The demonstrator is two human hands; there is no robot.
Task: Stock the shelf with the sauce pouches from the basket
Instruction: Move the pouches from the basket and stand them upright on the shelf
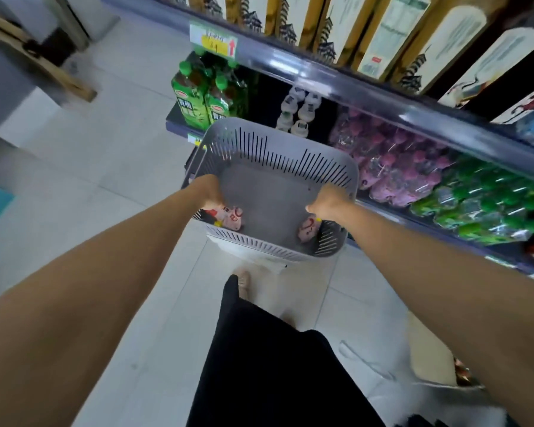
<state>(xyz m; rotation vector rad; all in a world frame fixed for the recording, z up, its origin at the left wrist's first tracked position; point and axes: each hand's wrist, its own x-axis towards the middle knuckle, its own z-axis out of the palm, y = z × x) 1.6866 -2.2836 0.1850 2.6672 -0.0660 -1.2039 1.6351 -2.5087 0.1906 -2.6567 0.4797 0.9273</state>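
Note:
A grey slotted plastic basket (278,186) hangs in front of me above the floor, tilted toward me. My left hand (208,192) grips its left rim and my right hand (329,203) grips its right rim. A few pink and red sauce pouches lie at the near end inside: one group (230,217) under my left hand, another pouch (309,229) under my right hand. The blue-edged shelf (336,72) runs diagonally to the right of the basket.
Green bottles (204,97) and white bottles (296,112) stand on the low shelf beyond the basket. Wrapped packs of purple (392,161) and green (481,204) bottles fill the shelf to the right. Tall boxes (392,32) line the upper shelf. Pale tiled floor (105,167) lies left.

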